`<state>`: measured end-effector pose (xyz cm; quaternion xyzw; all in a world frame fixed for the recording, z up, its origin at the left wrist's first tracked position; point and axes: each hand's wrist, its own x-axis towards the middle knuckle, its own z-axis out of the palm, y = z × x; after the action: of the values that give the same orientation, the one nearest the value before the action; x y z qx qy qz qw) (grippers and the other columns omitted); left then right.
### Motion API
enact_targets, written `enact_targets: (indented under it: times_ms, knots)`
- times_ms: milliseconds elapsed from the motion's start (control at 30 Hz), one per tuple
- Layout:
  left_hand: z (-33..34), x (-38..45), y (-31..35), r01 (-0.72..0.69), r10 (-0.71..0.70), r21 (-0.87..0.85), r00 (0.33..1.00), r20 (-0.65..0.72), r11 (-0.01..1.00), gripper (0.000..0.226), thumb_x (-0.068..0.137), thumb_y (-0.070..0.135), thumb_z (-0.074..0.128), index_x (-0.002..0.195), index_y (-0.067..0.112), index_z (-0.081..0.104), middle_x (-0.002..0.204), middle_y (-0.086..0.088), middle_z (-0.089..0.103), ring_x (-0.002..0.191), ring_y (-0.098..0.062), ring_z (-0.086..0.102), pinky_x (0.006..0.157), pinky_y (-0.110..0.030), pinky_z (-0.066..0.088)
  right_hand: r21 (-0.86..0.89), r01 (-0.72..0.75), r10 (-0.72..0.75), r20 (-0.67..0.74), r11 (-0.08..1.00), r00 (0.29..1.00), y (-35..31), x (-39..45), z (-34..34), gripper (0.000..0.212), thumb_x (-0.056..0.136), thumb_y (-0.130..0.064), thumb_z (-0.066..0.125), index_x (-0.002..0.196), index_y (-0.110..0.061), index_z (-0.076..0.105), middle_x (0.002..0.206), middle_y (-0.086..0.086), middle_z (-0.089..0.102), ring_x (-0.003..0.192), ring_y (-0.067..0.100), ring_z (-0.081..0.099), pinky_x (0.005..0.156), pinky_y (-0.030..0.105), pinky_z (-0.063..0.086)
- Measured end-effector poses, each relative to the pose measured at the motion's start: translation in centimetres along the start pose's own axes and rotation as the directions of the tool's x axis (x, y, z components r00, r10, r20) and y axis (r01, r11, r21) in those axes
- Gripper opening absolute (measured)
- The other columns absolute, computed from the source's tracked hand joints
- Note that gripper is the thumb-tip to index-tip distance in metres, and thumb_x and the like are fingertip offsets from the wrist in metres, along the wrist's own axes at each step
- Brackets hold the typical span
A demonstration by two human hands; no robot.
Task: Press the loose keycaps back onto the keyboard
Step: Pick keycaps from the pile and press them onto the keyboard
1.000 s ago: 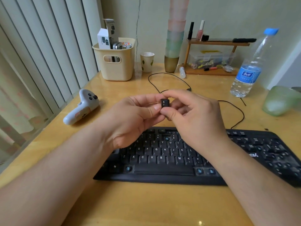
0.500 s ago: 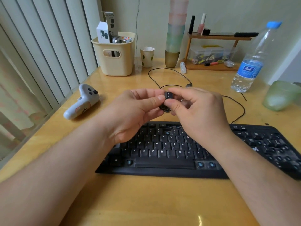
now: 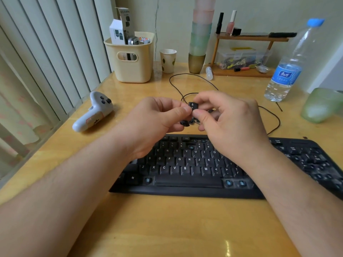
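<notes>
A black keyboard (image 3: 194, 171) lies across the wooden desk, with several bare blue switch stems showing, two right of the space bar and one left of it. Above its far edge both hands meet around a small black keycap (image 3: 192, 105) marked "&" and "7". My left hand (image 3: 157, 119) pinches it between thumb and fingers. My right hand (image 3: 228, 121) pinches it from the other side. Below the hands, more loose black keycaps (image 3: 185, 123) lie on the desk just behind the keyboard, partly hidden.
A white game controller (image 3: 92, 113) lies at the left. At the back stand a cream basket (image 3: 132, 58), a paper cup (image 3: 168, 60), stacked cups (image 3: 199, 43) and a small wooden shelf (image 3: 250, 38). A water bottle (image 3: 289, 67) and green cup (image 3: 323, 105) stand right. The keyboard cable (image 3: 178, 89) loops behind.
The view has tilted down slightly. Both hands still hold the keycap between them, with the fingers shifted a little around it.
</notes>
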<state>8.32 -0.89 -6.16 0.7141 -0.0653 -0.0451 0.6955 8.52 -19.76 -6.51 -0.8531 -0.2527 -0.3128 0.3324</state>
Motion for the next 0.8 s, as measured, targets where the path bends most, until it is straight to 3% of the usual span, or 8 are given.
enact_targets:
  times_ms: [200, 267, 333, 400, 500, 600, 700, 800]
  knots:
    - [-0.2, -0.1, 0.1, -0.002, 0.000, 0.105, 1.000, 0.015, 0.995, 0.009, 0.093, 0.011, 0.073, 0.100, 0.006, 0.076, 0.093, -0.003, 0.077, 0.086, -0.010, 0.070, 0.089, -0.026, 0.060, -0.112, 0.001, 0.011, 0.099, 0.994, 0.995, -0.1, 0.3, -0.9, 0.012, 0.086, -0.025, 0.083, 0.097, -0.025, 0.080, 0.078, -0.012, 0.071, 0.066, 0.007, 0.065, 0.065, 0.030, 0.059]
    - [-1.1, 0.0, 0.1, -0.021, 0.022, 0.131, 1.000, -0.009, 0.991, 0.016, 0.089, -0.003, 0.074, 0.101, 0.007, 0.075, 0.093, -0.004, 0.077, 0.085, -0.010, 0.071, 0.083, -0.020, 0.058, -0.118, -0.118, 0.138, 0.184, 0.986, 0.973, 0.0, 0.5, -1.9, 0.012, 0.086, -0.029, 0.083, 0.097, -0.031, 0.079, 0.075, -0.016, 0.070, 0.071, 0.003, 0.064, 0.064, 0.012, 0.051]
    - [-2.2, 0.4, 0.2, -0.037, 0.046, 0.145, 0.997, -0.059, 0.989, 0.027, 0.086, -0.014, 0.071, 0.098, 0.009, 0.073, 0.092, -0.004, 0.076, 0.085, -0.009, 0.072, 0.081, -0.017, 0.056, -0.102, -0.276, 0.294, 0.325, 0.956, 0.899, 0.4, 0.7, -2.8, 0.009, 0.085, -0.033, 0.083, 0.093, -0.036, 0.078, 0.071, -0.014, 0.068, 0.069, -0.005, 0.060, 0.057, 0.003, 0.042]
    - [-2.9, 0.7, 0.1, -0.053, 0.067, 0.138, 0.993, -0.102, 0.989, 0.030, 0.086, -0.017, 0.070, 0.094, 0.011, 0.072, 0.089, -0.002, 0.075, 0.084, -0.009, 0.070, 0.079, -0.018, 0.057, -0.043, -0.396, 0.369, 0.466, 0.917, 0.804, 0.6, 0.8, -3.2, 0.006, 0.084, -0.034, 0.083, 0.088, -0.035, 0.079, 0.077, -0.012, 0.070, 0.062, -0.004, 0.058, 0.054, 0.005, 0.041]
    - [-3.2, 1.1, -0.2, -0.063, 0.085, 0.177, 0.989, -0.119, 0.982, 0.026, 0.089, -0.010, 0.071, 0.092, 0.015, 0.073, 0.091, -0.003, 0.075, 0.084, -0.014, 0.067, 0.079, -0.024, 0.059, -0.010, -0.483, 0.386, 0.614, 0.876, 0.688, 0.3, 0.9, -2.7, 0.004, 0.083, -0.032, 0.085, 0.084, -0.032, 0.081, 0.080, -0.002, 0.074, 0.064, 0.007, 0.063, 0.064, 0.021, 0.049]
    - [-3.3, 1.2, -0.2, -0.079, 0.116, 0.320, 0.988, -0.100, 0.944, 0.022, 0.091, 0.001, 0.073, 0.094, 0.022, 0.077, 0.098, 0.000, 0.077, 0.080, -0.015, 0.065, 0.081, -0.036, 0.058, -0.036, -0.492, 0.390, 0.662, 0.870, 0.641, -0.2, 1.0, -2.0, 0.004, 0.084, -0.029, 0.085, 0.082, -0.027, 0.082, 0.065, -0.004, 0.069, 0.056, 0.002, 0.057, 0.061, 0.022, 0.045]
    - [-2.9, 0.8, 0.1, -0.094, 0.121, 0.434, 0.992, -0.035, 0.896, 0.020, 0.095, 0.007, 0.071, 0.100, 0.025, 0.077, 0.091, 0.006, 0.075, 0.069, -0.004, 0.059, 0.071, -0.021, 0.054, -0.100, -0.492, 0.428, 0.657, 0.865, 0.620, -0.3, 1.0, -1.6, 0.007, 0.084, -0.028, 0.086, 0.079, -0.025, 0.082, 0.054, -0.017, 0.063, 0.049, -0.005, 0.055, 0.059, 0.020, 0.042]
    - [-2.7, 0.6, 0.0, -0.124, 0.138, 0.544, 0.990, 0.016, 0.830, 0.019, 0.099, 0.016, 0.068, 0.105, 0.031, 0.076, 0.086, 0.012, 0.075, 0.063, 0.004, 0.057, 0.061, -0.009, 0.048, -0.149, -0.473, 0.451, 0.634, 0.868, 0.628, -0.5, 1.1, -1.1, 0.010, 0.081, -0.032, 0.087, 0.074, -0.028, 0.081, 0.062, -0.020, 0.068, 0.056, -0.007, 0.060, 0.061, 0.023, 0.045]
